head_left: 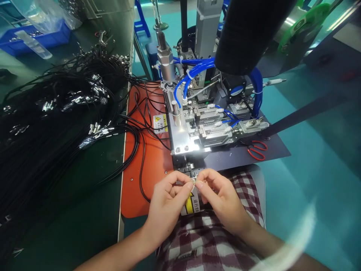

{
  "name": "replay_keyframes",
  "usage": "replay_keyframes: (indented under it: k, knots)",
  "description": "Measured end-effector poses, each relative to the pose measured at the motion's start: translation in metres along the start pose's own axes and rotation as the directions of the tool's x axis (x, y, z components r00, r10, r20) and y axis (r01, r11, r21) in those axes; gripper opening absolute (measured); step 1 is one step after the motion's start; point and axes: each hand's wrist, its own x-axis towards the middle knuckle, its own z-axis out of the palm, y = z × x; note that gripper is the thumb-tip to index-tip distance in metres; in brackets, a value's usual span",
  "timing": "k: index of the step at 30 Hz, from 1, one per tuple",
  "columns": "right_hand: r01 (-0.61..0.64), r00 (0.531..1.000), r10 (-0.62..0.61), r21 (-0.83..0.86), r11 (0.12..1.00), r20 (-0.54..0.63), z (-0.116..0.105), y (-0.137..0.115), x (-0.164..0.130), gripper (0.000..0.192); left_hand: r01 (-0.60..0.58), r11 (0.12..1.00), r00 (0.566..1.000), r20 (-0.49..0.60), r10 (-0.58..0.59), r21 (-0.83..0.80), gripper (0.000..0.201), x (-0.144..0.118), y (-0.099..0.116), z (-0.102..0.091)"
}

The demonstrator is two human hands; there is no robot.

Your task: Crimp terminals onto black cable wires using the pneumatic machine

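Observation:
My left hand (166, 203) and my right hand (222, 197) meet fingertip to fingertip at the near edge of a small metal machine (197, 128). Between the thumbs and forefingers both pinch a tiny silver connector (193, 183) on the end of a thin black cable (142, 165). The cable loops left over the orange base plate (149, 177). Just beyond my fingers sits the machine's dark front fixture (186, 167). A yellow warning label (191, 203) shows under my hands.
A big heap of black cables with metal ends (56, 113) covers the green bench at left. Red-handled scissors (256, 148) lie on the dark plate right of the machine. Blue air hoses (194, 71) run over the machine. A blue bin (36, 37) stands at the far left.

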Motion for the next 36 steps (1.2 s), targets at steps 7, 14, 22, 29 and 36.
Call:
replay_keyframes:
  k: [7,14,22,29,36]
  knots:
    - [-0.062,0.998,0.062,0.088,0.994,0.003,-0.009,0.004,0.006,0.016,0.036,0.997,0.999,-0.028,-0.034,0.066,0.022,0.005,0.002,-0.004]
    - [0.182,0.977,-0.208,-0.310,0.933,-0.054,-0.006,0.000,0.006,0.010,0.041,0.996,0.999,-0.008,-0.041,0.074,0.022,0.005,0.000,-0.005]
    - [0.415,0.894,-0.445,-0.469,0.780,0.051,-0.009,0.000,0.000,0.014,-0.218,0.932,0.974,0.007,0.225,0.291,0.013,-0.001,0.001,-0.004]
    - [-0.150,0.972,0.131,0.088,0.985,0.193,-0.009,0.003,0.000,0.022,-0.720,0.449,0.675,0.385,0.629,0.529,0.020,0.003,-0.008,-0.017]
    - [-0.153,0.981,0.146,0.051,0.987,0.126,-0.021,0.005,0.025,0.023,-0.488,0.506,0.846,0.242,0.475,0.711,0.010,0.012,0.013,-0.019]
